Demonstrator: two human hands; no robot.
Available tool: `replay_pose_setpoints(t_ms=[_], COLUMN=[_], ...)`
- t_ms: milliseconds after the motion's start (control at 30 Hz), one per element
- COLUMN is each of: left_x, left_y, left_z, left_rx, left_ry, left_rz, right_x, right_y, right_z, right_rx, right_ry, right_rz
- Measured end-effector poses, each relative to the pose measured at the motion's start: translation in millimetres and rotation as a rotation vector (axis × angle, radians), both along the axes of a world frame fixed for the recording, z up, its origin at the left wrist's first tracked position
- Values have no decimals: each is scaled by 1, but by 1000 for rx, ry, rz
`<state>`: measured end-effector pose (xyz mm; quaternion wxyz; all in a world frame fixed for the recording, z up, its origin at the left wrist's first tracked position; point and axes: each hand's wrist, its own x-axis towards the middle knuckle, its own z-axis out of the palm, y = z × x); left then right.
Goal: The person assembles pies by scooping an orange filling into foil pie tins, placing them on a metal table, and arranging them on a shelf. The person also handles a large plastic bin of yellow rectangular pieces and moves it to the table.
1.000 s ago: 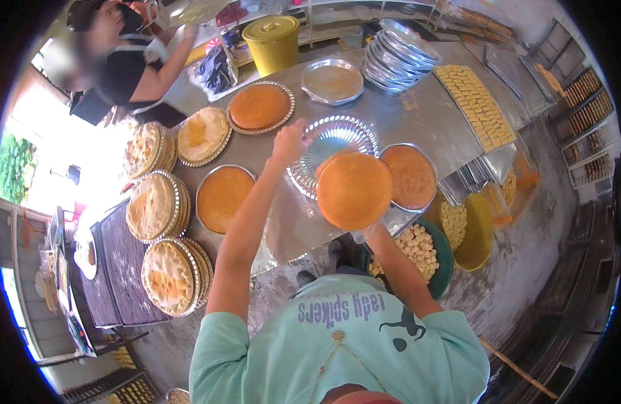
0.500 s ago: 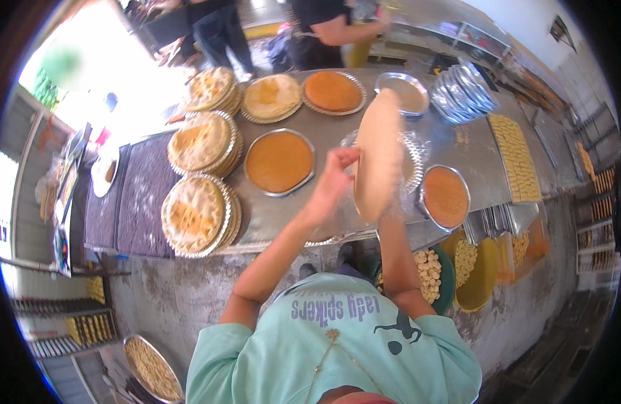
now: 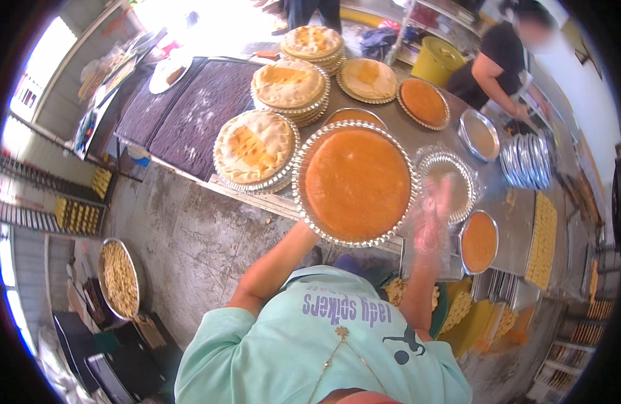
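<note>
A round orange-brown cake (image 3: 359, 183) lies flat in a foil pan with a crimped silver rim (image 3: 301, 196). My left hand (image 3: 311, 231) carries this pan from below, raised in front of the table's edge. Its fingers are hidden under the pan. To the right of the pan is my right hand (image 3: 437, 209), in a clear plastic glove. Motion blurs it, but the fingers look stretched out, with nothing visible in them. Just beyond that hand, crimped foil pans (image 3: 466, 170) rest on the table with clear plastic around them.
Stacked pale-crusted pies (image 3: 255, 147) line the table's left part, beside dark sheet cakes (image 3: 201, 121). Another orange cake (image 3: 422, 102), a metal pan (image 3: 479, 135) and tilted silver pans (image 3: 526, 161) stand farther right. A person in black (image 3: 502, 64) works at the far right.
The cake stood on edge between my hands; now it lies flat in a foil pan on my left hand. My right hand has come away from it. The view has swung left.
</note>
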<state>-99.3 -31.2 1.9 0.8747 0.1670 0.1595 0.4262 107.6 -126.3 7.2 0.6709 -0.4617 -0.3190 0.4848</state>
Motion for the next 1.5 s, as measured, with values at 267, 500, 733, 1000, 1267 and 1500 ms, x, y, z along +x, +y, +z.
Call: replay_pose_setpoints(t_ms=[267,500,733,1000,1267,1500], left_x=[33,144,183,130,-182,-408], left_y=[32,106,129,111,-53,-153], left_z=[60,142,163,207,76,-25], left_rx=[709,1557,1787,1850,793,20], left_ry=[742,1744,1849,1670,973,406], left_rz=[294,94,-88,53,663,622], right_x=[16,66,91,56,-84,-333], right_y=[-30,-43,-52,-66,-35,4], right_z=[-51,-22,-45,-61,-68,-130], right_rx=[-96,-141,-145,-236,-321,-542], right_ry=[533,285,138,196,239,400], right_rz=[-30,-452,-455,-253,369,638])
